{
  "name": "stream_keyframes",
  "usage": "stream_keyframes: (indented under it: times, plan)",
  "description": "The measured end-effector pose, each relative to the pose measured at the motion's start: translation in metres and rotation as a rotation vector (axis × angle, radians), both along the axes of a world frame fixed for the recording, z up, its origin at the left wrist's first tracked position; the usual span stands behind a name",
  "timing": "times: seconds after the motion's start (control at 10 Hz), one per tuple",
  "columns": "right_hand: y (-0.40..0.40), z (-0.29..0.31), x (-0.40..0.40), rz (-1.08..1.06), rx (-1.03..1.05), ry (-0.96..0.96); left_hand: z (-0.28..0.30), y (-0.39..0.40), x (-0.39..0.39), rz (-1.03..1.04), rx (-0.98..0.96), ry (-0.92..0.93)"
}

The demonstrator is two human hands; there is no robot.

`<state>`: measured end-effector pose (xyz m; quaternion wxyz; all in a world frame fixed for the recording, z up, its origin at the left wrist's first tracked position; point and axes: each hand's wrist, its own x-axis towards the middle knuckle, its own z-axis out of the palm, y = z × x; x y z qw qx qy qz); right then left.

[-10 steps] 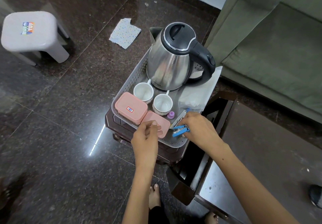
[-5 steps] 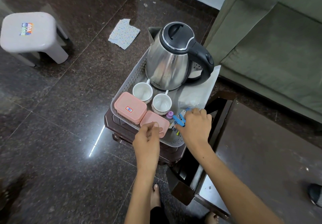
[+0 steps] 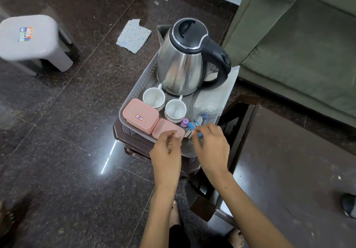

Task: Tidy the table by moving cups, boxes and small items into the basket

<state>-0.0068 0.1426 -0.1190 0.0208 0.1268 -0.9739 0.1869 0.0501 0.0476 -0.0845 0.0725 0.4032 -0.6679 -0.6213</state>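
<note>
Two hands work at the near edge of a packed grey basket (image 3: 140,81) set on a dark stool (image 3: 134,143).

The left hand (image 3: 166,152), fingers curled, pinches a thin pin-like sliver over the smaller pink box (image 3: 165,129); the right hand (image 3: 211,147) curls its fingertips on small blue clips (image 3: 193,127) at the basket's 5 o'clock corner. A steel kettle (image 3: 183,66) fills the 12 o'clock end, two white cups (image 3: 154,98) sit mid-basket, the larger pink box (image 3: 140,115) lies at 8 o'clock, and a purple knob (image 3: 185,122) stands beside the clips. A grey plastic stool (image 3: 28,37) stands well apart at 10 o'clock.
</note>
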Motion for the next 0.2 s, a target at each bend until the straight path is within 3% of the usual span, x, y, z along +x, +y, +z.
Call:
stream_keyframes:
  times: [0.2]
  plan:
    - [0.011,0.005,0.015,0.007,-0.168,0.109,-0.002,0.024,0.006,-0.191,-0.415,0.052]
